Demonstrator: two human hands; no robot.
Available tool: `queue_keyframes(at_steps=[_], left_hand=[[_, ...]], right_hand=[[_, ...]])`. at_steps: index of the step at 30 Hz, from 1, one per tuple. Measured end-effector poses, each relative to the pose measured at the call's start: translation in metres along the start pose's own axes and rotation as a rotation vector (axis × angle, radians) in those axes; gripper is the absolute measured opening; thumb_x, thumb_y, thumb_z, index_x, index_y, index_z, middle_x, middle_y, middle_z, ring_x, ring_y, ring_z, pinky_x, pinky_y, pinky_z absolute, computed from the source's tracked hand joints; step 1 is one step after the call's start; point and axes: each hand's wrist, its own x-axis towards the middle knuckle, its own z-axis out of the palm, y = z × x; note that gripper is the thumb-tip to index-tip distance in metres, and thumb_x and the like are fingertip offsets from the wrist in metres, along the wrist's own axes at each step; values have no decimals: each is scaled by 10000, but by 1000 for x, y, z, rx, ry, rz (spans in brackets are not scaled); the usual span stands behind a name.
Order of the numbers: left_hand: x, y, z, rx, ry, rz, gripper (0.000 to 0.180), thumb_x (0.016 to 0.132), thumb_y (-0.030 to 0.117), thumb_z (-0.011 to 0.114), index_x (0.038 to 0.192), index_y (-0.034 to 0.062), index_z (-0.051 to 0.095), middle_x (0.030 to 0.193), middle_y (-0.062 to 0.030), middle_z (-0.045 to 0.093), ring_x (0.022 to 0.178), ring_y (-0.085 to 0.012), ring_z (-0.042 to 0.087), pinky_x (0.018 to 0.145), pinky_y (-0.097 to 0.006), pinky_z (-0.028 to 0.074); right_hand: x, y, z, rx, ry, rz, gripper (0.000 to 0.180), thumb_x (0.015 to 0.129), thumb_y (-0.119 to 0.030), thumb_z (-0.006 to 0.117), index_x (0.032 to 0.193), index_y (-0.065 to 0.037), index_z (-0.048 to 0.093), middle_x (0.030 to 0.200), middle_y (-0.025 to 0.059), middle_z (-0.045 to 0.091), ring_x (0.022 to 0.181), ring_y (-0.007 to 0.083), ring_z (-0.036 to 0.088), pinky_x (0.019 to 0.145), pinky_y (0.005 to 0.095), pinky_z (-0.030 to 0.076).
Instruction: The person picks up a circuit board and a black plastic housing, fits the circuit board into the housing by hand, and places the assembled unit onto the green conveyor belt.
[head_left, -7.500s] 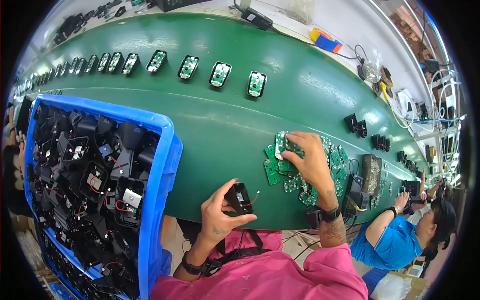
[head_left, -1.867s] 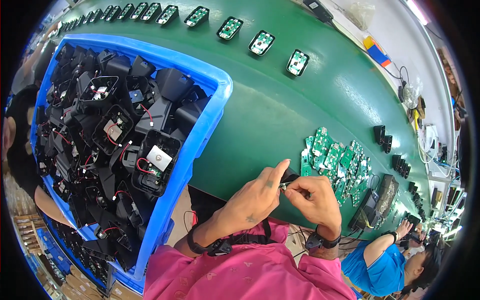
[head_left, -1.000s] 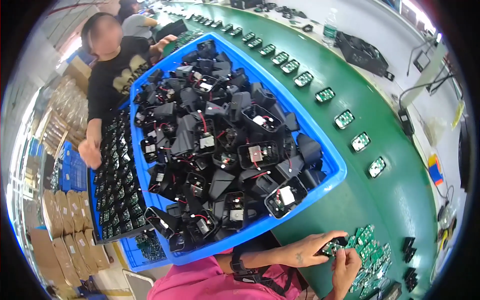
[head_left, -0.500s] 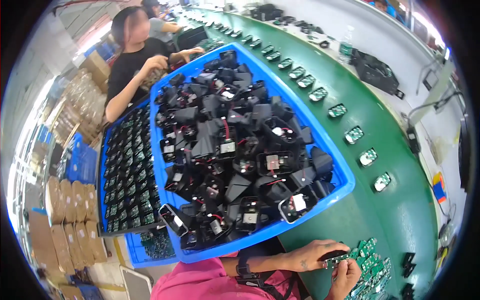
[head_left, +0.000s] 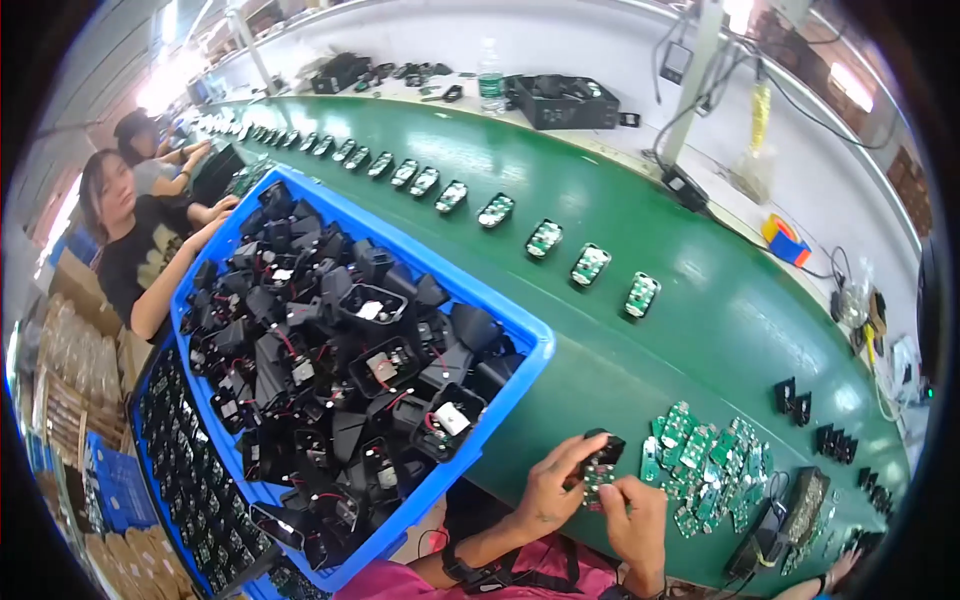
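At the near edge of the green bench, my left hand (head_left: 550,492) is closed round a small black plastic housing (head_left: 608,449). My right hand (head_left: 637,518) pinches a small green circuit board (head_left: 597,478) against the near side of that housing. Whether the board sits inside the housing or only touches it, I cannot tell. Just right of my hands lies a loose pile of green circuit boards (head_left: 705,455). To my left stands a large blue tub (head_left: 540,350) heaped with black housings (head_left: 345,430), several showing red wires and metal blocks.
A row of housings with green boards (head_left: 590,264) runs along the green bench (head_left: 740,330). Small black parts (head_left: 835,443) lie at the right, where another person's hand (head_left: 845,568) shows. A co-worker (head_left: 140,240) sits beyond the tub. A bottle (head_left: 490,80) and black bin (head_left: 565,102) stand behind.
My view has swung right and up, so the tub now appears farther left and more bench shows. Both hands stay together on the housing and board, which now show more plainly.
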Motion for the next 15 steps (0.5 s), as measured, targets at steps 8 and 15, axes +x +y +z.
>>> queue_keyframes(at_steps=[8,15], left_hand=[[-3,-12,-8,-83,138,51,419,859,-11,659,1264,-23,555,1210,-169,637,1064,-240,638,932,-363,523],[-2,-10,4,-146,59,11,453,923,45,615,1337,-58,463,1295,-195,574,1163,-258,581,1006,-372,466]], right_hand=[[8,8,15,133,-85,-148,195,944,-160,580,813,-19,613,707,144,623,649,342,635,577,395,486],[7,20,10,-28,67,-195,214,941,-200,589,789,-50,581,700,129,626,646,336,631,558,441,479]])
